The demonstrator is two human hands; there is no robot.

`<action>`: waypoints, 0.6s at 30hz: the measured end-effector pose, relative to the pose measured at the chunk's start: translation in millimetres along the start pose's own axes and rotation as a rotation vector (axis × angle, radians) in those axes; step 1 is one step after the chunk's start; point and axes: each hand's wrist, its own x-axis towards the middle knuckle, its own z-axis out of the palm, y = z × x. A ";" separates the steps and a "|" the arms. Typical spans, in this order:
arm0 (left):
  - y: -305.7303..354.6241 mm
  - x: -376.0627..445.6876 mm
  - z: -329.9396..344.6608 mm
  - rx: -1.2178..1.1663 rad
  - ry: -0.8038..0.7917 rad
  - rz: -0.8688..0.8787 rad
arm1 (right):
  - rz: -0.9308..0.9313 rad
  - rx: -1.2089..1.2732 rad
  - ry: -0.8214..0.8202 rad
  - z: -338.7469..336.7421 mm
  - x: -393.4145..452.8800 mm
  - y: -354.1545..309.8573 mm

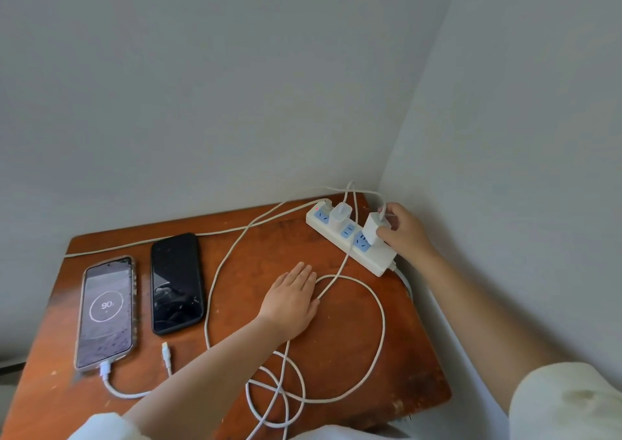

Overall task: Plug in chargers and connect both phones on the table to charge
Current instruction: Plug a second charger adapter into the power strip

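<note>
A white power strip [380,260] lies at the table's far right corner with a small white charger [340,217] plugged into it. My right hand [402,231] grips a second, larger white charger [374,228] at the strip's near sockets. My left hand [292,300] lies flat on the table, fingers apart, touching a white cable loop [382,318]. At the left, a phone in a clear case [106,311] shows 90 on its lit screen, with a cable plugged in. Beside it lies a dark-screened black phone [176,283]; a loose white cable end [166,355] lies just below it.
The brown wooden table [336,355] stands in a corner, with grey walls behind and to the right. White cables coil over its near middle and run along its back edge. The strip's own cord drops off the right edge.
</note>
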 end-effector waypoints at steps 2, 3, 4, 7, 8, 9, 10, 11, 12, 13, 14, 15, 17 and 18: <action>-1.2 3.8 2.4 0.013 -0.019 0.001 | 0.009 -0.023 0.036 -3.5 -1.7 4.4; -2.1 5.4 3.4 0.021 -0.025 0.003 | 0.015 -0.035 0.056 -4.8 -2.7 6.1; -3.0 7.1 4.4 0.030 -0.028 0.008 | 0.008 -0.057 0.063 -5.7 -3.5 6.7; -5.7 9.8 7.5 0.053 -0.022 0.030 | -0.064 -0.181 0.037 -6.2 -3.5 3.6; -6.4 9.7 9.2 0.054 -0.014 0.035 | -0.088 -0.228 0.043 -6.2 -3.6 1.6; -7.0 9.3 11.3 0.051 -0.005 0.037 | -0.111 -0.267 0.053 -6.1 -3.7 -0.2; -7.3 8.5 13.6 0.047 0.003 0.035 | -0.131 -0.294 0.066 -6.1 -3.8 -1.4; -7.9 7.9 15.8 0.041 0.009 0.032 | -0.145 -0.305 0.081 -5.9 -3.4 -2.7; -8.4 7.6 17.8 0.036 0.016 0.028 | -0.154 -0.299 0.095 -5.6 -2.7 -4.0; -9.0 8.1 19.8 0.031 0.024 0.025 | -0.158 -0.283 0.104 -5.3 -1.9 -5.5; -9.4 8.7 21.5 0.026 0.029 0.024 | -0.158 -0.266 0.110 -4.6 -0.8 -6.8; -9.7 9.1 22.7 0.022 0.032 0.023 | -0.156 -0.253 0.115 -3.6 0.3 -8.0; -9.9 9.4 24.1 0.014 0.037 0.022 | -0.152 -0.231 0.132 -0.9 2.7 -10.4; -10.1 9.5 24.6 0.012 0.039 0.021 | -0.150 -0.219 0.143 0.7 3.5 -11.4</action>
